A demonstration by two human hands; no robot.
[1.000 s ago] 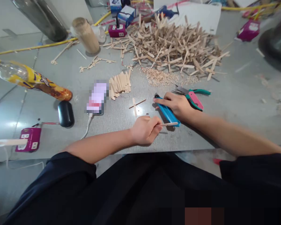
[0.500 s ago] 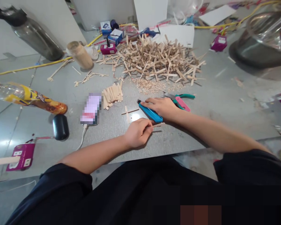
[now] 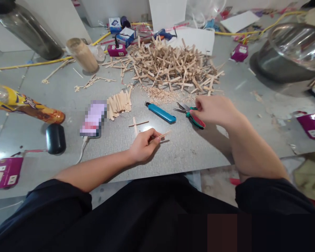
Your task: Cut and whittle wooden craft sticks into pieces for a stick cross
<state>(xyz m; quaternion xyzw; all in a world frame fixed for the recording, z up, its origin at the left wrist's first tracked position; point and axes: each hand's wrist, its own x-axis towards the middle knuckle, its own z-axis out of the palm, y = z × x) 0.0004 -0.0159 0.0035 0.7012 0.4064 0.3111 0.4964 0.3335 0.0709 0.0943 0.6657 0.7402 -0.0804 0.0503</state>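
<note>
My left hand (image 3: 145,145) pinches a thin wooden craft stick (image 3: 166,134), which juts out to the right past the fingertips. Green-handled pliers (image 3: 196,121) lie on the table to the right, jaws pointing left, and my right hand (image 3: 216,110) has its thumb and fingers closed on one handle. Between the hands and farther back rests a blue utility knife (image 3: 161,112), touched by neither. Just beyond my left hand is a cross of two sticks (image 3: 135,124). A row of loose craft sticks (image 3: 119,104) lies left of the knife.
A big heap of crossed sticks (image 3: 173,66) covers the back centre, with wood shavings (image 3: 160,93) before it. At left are a phone (image 3: 94,117) on a cable, a black case (image 3: 55,139) and a drink bottle (image 3: 28,105). A metal pot (image 3: 286,63) stands at right.
My right hand has let go of the utility knife and moved right onto the pliers. The knife stays on the table. My left hand still holds its stick; the view has shifted slightly.
</note>
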